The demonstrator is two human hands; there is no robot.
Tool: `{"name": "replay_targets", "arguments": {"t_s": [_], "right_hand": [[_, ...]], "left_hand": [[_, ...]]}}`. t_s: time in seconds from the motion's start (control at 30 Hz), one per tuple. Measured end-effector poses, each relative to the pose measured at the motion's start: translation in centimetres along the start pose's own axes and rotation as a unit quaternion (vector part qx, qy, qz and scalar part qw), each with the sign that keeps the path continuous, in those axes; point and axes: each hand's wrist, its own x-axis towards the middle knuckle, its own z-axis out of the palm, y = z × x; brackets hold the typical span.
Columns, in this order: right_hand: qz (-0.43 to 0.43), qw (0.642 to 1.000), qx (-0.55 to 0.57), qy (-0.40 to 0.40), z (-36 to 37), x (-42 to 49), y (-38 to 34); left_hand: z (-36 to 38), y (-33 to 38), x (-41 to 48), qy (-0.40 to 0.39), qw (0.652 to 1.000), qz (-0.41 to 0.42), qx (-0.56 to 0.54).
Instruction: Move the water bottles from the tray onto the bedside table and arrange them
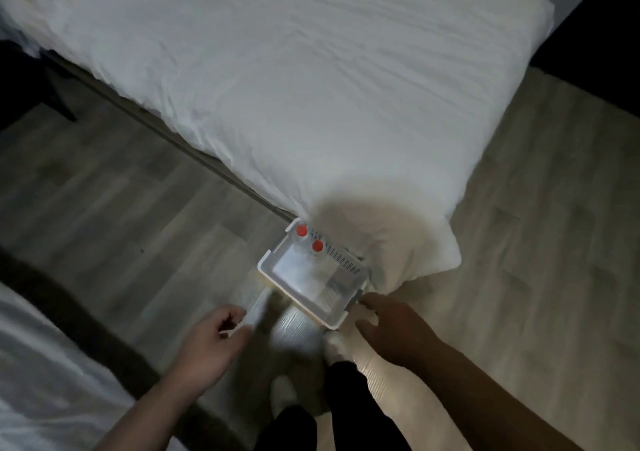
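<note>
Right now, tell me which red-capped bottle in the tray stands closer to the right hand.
The bottle partway along the tray's perforated wall. The other bottle sits in the far corner, farther from the right hand.

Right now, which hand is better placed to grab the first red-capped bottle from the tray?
Right, probably. The right hand is beside the tray, closer to the bottles at its far end; the left hand hangs apart over the floor.
</note>
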Motion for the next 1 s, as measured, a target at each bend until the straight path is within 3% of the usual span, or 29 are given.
{"name": "replay_targets", "arguments": {"t_s": [0.3,0.43,0.53,0.6,0.7,0.77,0.87,1.0], "right_hand": [[-0.035,0.999,-0.022,-0.02,9.1,22.0,5.8],[-0.071,0.997,0.03,0.003,12.2,29.6,6.1],[-0.089,0.996,-0.01,0.024,13.8,33.4,6.4],[-0.118,0.99,-0.07,0.034,14.8,34.9,7.1],[-0.134,0.98,-0.144,-0.025,15.7,36.3,8.4],[-0.176,0.968,-0.181,0.004,15.7,36.6,8.5],[-0.192,0.968,-0.144,0.077,15.7,36.4,8.9],[-0.121,0.99,0.002,0.076,14.4,34.8,9.1]], "left_hand": [[7.8,-3.3,23.2,-0.039,0.974,0.068,0.215],[10.4,-2.5,31.5,-0.09,0.967,0.122,0.205],[12.9,-1.9,35.6,-0.095,0.968,0.157,0.172],[14.4,-2.2,37.7,-0.082,0.957,0.147,0.236],[15.9,-3.5,39.3,-0.08,0.943,0.13,0.294],[16.2,-4.2,39.5,-0.054,0.943,0.118,0.306],[16.4,-4.6,39.0,-0.018,0.948,0.119,0.295],[15.2,-3.9,37.5,0.019,0.965,0.117,0.235]]}}
